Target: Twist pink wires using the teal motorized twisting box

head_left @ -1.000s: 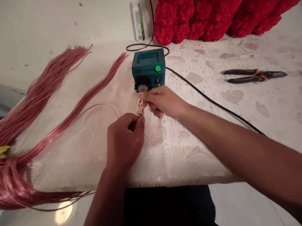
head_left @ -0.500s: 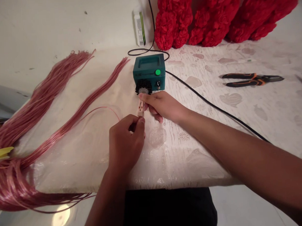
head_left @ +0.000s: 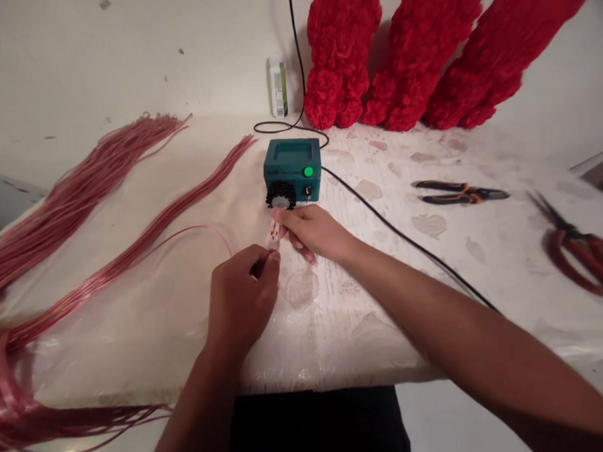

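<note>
Bottle label: the white and green bottle [head_left: 278, 90] by the wall carried small print and what looked like a barcode, too tiny to read.
Box markings: a dark mark beside the green button [head_left: 308, 172] on the teal box [head_left: 294, 157] was too blurred to make out.
Pale piece: the slim pale piece [head_left: 274, 230] lay just below the box's black spiky wheel [head_left: 278, 190], running toward the person.
Right grip: the right hand [head_left: 316, 232] was clamped on the pale piece, thumb on top near its upper end.
Left grip: the left hand [head_left: 240, 292] had thumb and forefinger pinched together at the piece's lower end; what lay between them was hidden.
Thin strand: a pink strand [head_left: 196, 227] arched from the narrow bundle [head_left: 180, 201] to behind the left hand.
Desk edge: the desk [head_left: 136, 340] ended well below the hands, both forearms crossing its front edge; pink strands hung over it at left.
Open room: patterned cover showed between the black cable [head_left: 398, 230] and the black-and-orange cutters [head_left: 473, 194], and around the red-handled tool [head_left: 571, 232].
</note>
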Demonstrator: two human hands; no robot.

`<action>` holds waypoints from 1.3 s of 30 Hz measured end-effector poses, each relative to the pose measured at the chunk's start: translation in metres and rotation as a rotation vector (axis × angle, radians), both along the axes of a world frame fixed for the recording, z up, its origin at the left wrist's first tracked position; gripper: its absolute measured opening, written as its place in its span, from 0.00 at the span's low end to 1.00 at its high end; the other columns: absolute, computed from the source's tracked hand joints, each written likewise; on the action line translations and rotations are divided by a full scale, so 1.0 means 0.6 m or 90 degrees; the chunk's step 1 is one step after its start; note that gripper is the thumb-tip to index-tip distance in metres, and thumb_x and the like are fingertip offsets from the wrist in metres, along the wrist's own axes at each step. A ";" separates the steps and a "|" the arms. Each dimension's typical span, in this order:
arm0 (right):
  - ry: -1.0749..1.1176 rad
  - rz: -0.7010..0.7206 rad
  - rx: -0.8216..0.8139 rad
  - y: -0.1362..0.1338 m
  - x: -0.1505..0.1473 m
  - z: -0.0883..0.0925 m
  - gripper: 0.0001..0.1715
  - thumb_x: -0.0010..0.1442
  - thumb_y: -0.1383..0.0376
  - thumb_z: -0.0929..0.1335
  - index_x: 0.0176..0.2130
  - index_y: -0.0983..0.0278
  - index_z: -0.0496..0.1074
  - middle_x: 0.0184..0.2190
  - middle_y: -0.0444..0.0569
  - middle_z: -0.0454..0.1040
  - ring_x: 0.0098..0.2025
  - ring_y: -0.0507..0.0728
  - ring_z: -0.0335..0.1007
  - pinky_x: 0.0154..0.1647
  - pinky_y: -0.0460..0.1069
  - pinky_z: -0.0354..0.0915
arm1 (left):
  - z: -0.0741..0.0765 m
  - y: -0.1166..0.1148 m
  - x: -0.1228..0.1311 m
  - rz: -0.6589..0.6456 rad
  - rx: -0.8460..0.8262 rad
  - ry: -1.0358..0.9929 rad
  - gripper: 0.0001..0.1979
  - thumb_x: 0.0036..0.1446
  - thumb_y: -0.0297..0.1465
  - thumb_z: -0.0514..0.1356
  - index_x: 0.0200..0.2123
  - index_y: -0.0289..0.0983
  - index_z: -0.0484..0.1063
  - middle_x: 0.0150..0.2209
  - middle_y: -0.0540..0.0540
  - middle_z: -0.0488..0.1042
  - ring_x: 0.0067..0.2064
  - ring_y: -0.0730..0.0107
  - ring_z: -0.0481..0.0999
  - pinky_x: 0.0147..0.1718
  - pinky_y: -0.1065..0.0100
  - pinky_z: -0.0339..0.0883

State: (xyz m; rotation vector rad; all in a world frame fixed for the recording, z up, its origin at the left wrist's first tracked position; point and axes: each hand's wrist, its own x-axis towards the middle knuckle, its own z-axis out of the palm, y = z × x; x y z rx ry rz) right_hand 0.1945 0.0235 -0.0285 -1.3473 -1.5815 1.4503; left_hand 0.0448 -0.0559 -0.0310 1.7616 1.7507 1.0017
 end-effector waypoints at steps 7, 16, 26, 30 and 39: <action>-0.295 -0.092 0.416 0.027 0.044 0.053 0.21 0.66 0.53 0.66 0.26 0.62 0.68 0.21 0.43 0.67 0.25 0.53 0.63 0.28 0.48 0.55 | -0.008 0.001 -0.004 -0.011 0.027 0.047 0.17 0.61 0.36 0.56 0.21 0.38 0.67 0.17 0.54 0.67 0.22 0.72 0.64 0.27 0.68 0.56; -0.285 -0.183 0.532 0.114 0.081 -0.008 0.22 0.70 0.49 0.61 0.49 0.60 0.74 0.37 0.50 0.79 0.37 0.60 0.74 0.39 0.52 0.64 | -0.005 -0.002 -0.002 -0.004 -0.004 0.021 0.16 0.61 0.36 0.57 0.21 0.39 0.70 0.16 0.53 0.68 0.22 0.70 0.67 0.26 0.68 0.57; -0.250 -0.203 0.569 0.111 0.077 -0.022 0.20 0.70 0.50 0.62 0.47 0.60 0.75 0.37 0.49 0.80 0.37 0.59 0.75 0.40 0.51 0.64 | 0.004 -0.007 -0.009 -0.029 0.005 0.031 0.12 0.61 0.33 0.59 0.25 0.38 0.74 0.21 0.54 0.70 0.25 0.72 0.68 0.27 0.69 0.59; -0.245 -0.210 0.572 0.110 0.076 -0.024 0.21 0.70 0.50 0.62 0.47 0.60 0.75 0.39 0.49 0.81 0.39 0.60 0.76 0.41 0.51 0.64 | 0.011 -0.017 -0.017 -0.066 0.009 0.074 0.11 0.62 0.31 0.58 0.27 0.38 0.74 0.25 0.53 0.73 0.27 0.72 0.70 0.29 0.68 0.60; -0.254 -0.216 0.571 0.109 0.075 -0.026 0.20 0.71 0.50 0.61 0.47 0.59 0.74 0.38 0.48 0.80 0.39 0.59 0.75 0.41 0.52 0.65 | -0.002 -0.043 -0.028 -0.101 0.052 0.044 0.10 0.66 0.30 0.57 0.30 0.39 0.73 0.29 0.52 0.70 0.29 0.73 0.69 0.30 0.69 0.62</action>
